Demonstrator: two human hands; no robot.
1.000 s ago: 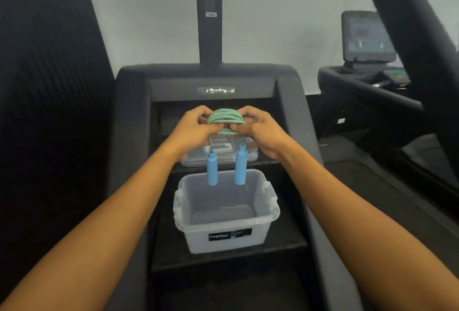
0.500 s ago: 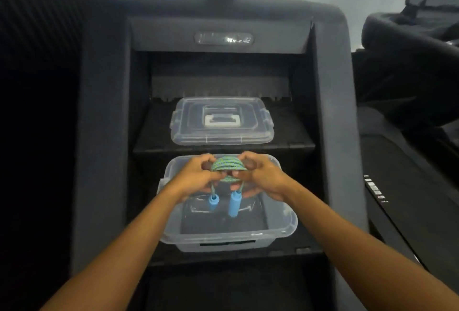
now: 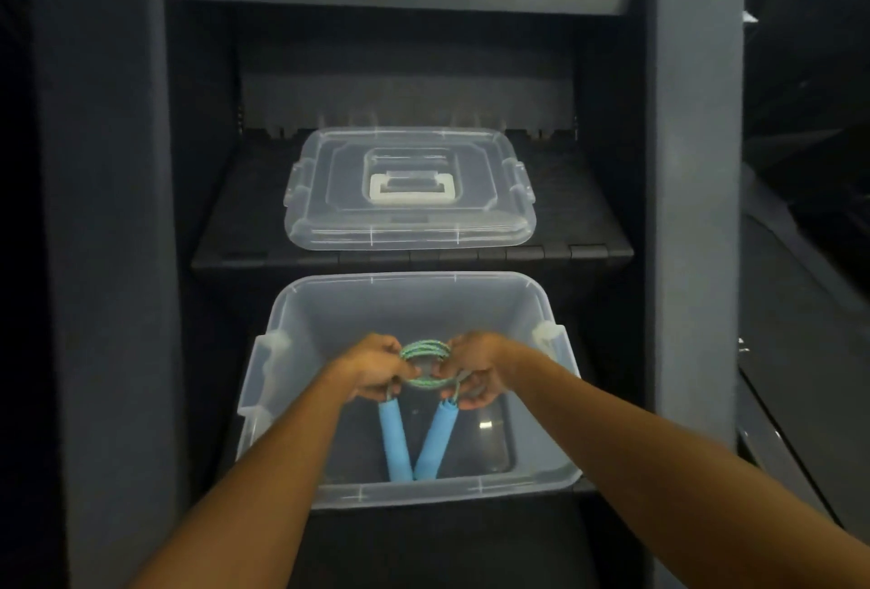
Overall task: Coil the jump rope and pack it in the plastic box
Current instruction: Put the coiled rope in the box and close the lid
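Two bare forearms reach forward into the open, clear plastic box [image 3: 555,471], which sits on the lower dark step of a grey machine. Inside it, the jump rope's two light-blue foam handles [image 3: 414,440] slant down in a V, their lower ends meeting near the box's front wall. Above them the left hand [image 3: 376,369] and right hand [image 3: 475,367] hold the green-and-blue braided rope [image 3: 426,365], wound into a small tight coil of several loops; the fingers of each hand are curled shut on one side of the coil. Farther back, on the upper step, lies the clear plastic lid [image 3: 409,216] with its white handle.
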